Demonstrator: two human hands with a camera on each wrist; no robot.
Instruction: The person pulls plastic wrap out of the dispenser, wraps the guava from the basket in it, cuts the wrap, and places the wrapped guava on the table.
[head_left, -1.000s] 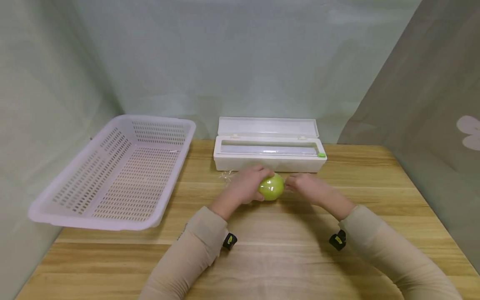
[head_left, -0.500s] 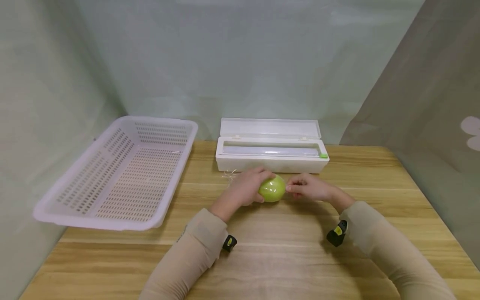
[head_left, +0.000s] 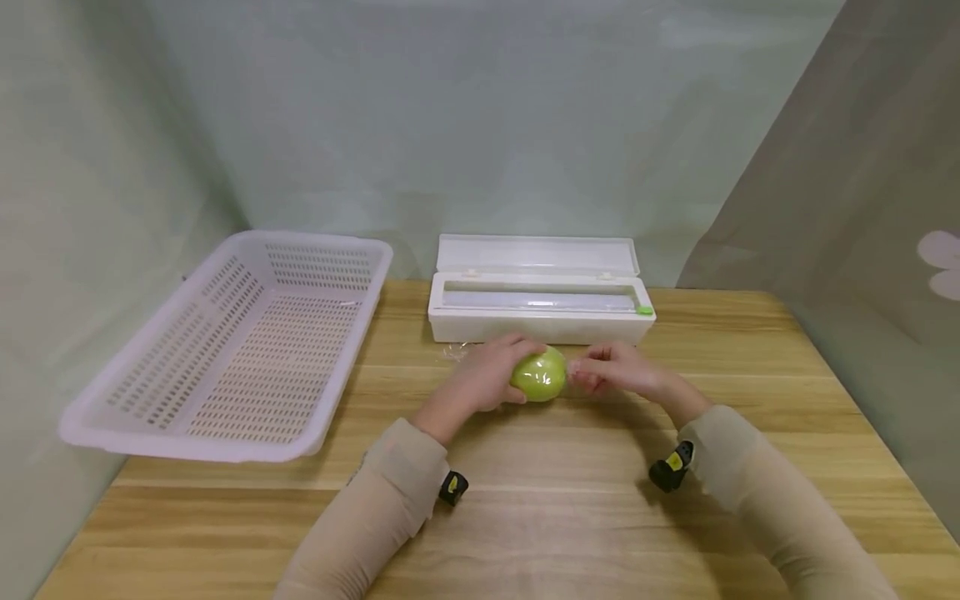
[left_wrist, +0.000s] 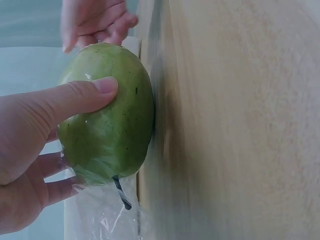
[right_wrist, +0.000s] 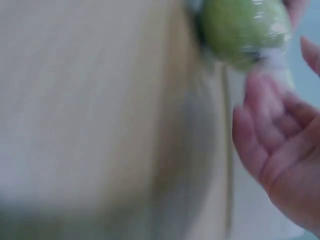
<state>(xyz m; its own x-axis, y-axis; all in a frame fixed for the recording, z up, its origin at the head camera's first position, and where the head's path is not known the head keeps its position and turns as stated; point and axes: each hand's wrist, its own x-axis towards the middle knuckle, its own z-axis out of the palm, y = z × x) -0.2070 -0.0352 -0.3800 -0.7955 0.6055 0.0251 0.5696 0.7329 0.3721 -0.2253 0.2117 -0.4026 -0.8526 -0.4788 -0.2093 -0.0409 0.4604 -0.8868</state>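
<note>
A green pear [head_left: 542, 375] wrapped in clear plastic film lies on its side on the table. My left hand [head_left: 487, 375] grips it from the left, thumb [left_wrist: 95, 95] on the near side. Its dark stem [left_wrist: 122, 194] points out to the left, and loose film [left_wrist: 107, 212] trails beyond it. At the other end my right hand [head_left: 618, 369] touches the bunched film [right_wrist: 274, 62]. In the right wrist view its thumb stands apart from the fingers [right_wrist: 267, 112], though motion blurs them.
Just behind the hands stands a white cling film box [head_left: 540, 327] with its lid [head_left: 536, 252] raised, a roll inside and a green slider [head_left: 643, 311] at the right. A white slotted basket [head_left: 341, 367] occupies the left of the wooden table [head_left: 555, 533].
My right fingers were pinched at the film end half a second ago; now finger and thumb are apart there. The left hand keeps its grip on the pear, which has hardly moved.
</note>
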